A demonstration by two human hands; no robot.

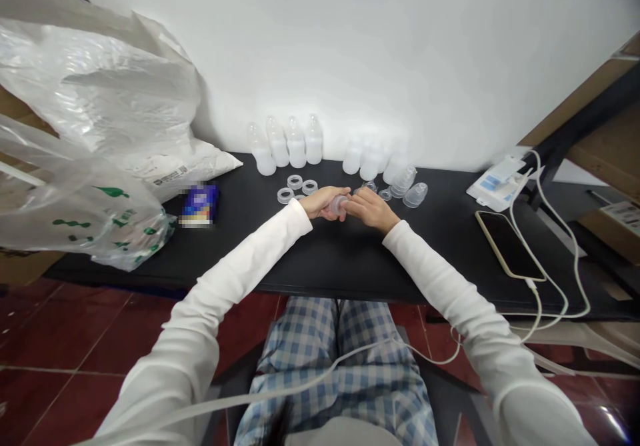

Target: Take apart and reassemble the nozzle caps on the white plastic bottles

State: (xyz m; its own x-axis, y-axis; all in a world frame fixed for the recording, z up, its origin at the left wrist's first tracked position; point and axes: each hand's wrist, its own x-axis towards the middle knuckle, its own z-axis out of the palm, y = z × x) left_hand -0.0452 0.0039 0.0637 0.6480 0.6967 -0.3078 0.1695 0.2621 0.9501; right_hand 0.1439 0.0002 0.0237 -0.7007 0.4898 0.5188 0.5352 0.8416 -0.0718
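Plastic tops (pixel 313 123) covered four bottles (pixel 297 151), other bottles (pixel 370 161) looked bare, and my left fingers (pixel 340 191) and right fingers (pixel 356 207) held one clear piece (pixel 337 205).

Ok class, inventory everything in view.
Domed bottles: four, whitish, back left-centre
Other bottles: at least three, whitish, back right-centre
Rings: at least three, translucent, before domed bottles
Caps and small parts: several, clear, before other bottles
Large bag: one, white, left
Printed bag: one, translucent, front left
Small box: one, blue, left
Packet: one, blue-white, right
Phone: one, dark-screened, right
Cables: at least two, white, right and lap
Cartons: several, brown, both sides
Table: one, black, centre
Wall: one, white, back
Floor: one, red-tiled, below
Chair: one, dark, beneath
Trousers: one, blue-white, bottom
Sleeves: two, white, forearms
Left hand: one, bare, holding translucent piece
Right hand: one, bare, touching translucent piece
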